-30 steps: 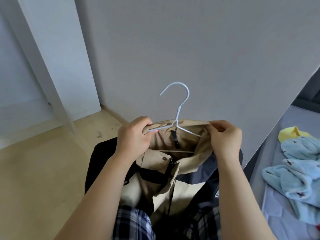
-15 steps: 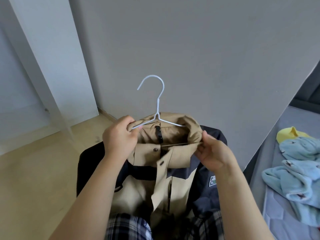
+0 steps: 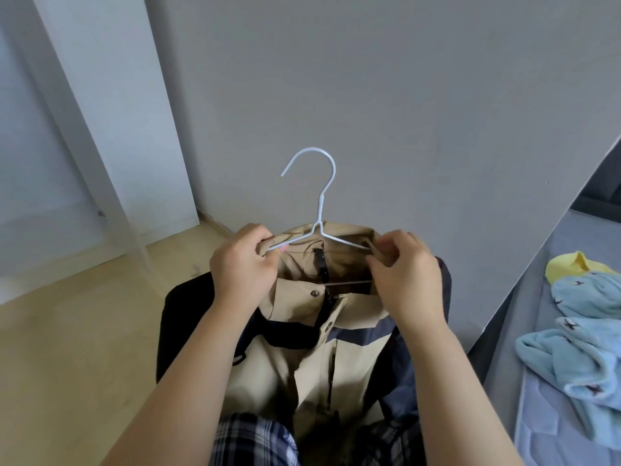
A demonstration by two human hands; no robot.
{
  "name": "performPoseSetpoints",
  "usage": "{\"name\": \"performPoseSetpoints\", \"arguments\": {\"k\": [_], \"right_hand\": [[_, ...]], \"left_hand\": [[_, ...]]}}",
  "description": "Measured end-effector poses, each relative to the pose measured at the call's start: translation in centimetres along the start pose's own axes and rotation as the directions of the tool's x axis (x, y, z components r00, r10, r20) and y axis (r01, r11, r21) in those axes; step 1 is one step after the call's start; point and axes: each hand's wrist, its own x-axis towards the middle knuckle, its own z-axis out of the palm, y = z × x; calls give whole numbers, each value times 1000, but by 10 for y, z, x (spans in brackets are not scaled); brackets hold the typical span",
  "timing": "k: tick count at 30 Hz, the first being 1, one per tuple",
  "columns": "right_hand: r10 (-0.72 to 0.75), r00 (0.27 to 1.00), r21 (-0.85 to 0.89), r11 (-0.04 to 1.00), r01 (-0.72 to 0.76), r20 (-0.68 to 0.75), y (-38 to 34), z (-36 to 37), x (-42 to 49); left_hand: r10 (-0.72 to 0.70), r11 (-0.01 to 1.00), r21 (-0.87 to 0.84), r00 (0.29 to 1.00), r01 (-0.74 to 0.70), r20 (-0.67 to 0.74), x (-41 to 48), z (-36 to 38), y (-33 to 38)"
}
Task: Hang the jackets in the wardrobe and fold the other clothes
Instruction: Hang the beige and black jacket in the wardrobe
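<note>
Holding the tan jacket (image 3: pixel 312 361) collar on the white wire hanger (image 3: pixel 317 227), left hand (image 3: pixel 242 267) pinching one arm, right hand (image 3: pixel 406 274) pinching the other, tugging both shoulders evenly.

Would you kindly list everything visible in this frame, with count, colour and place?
hanger: one, white wire, centre, inside the jacket's collar, hook up
jacket: one, beige with dark navy panels, centre, on the hanger
light blue clothes: a heap, light blue, right edge, on the bed
yellow garment: one, yellow, behind the blue heap
bed: one, grey, right
floor: light wood, left
left hand: grips the hanger's left shoulder and collar
right hand: pinches the collar at the right shoulder
</note>
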Motion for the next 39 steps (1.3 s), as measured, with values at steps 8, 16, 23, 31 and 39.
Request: {"name": "performPoseSetpoints", "arguments": {"k": [8, 16, 23, 31, 39], "right_hand": [[115, 990, -24, 993, -117, -81, 0, -2, -4], [-8, 977, -47, 999, -3, -215, 1, -12, 2], [-278, 948, -134, 945, 299, 156, -8, -11, 7], [-114, 991, -207, 974, 97, -68, 2, 4, 2], [-213, 969, -160, 968, 193, -121, 4, 5, -6]], "left_hand": [[12, 1000, -2, 1000, -12, -26, 5, -7, 3], [83, 995, -56, 996, -83, 10, 1, -8, 9], [76, 993, -96, 997, -74, 12, 1, -4, 14], [88, 993, -92, 985, -74, 152, 17, -19, 12], [313, 933, 89, 908, -349, 280, 16, -15, 26]]}}
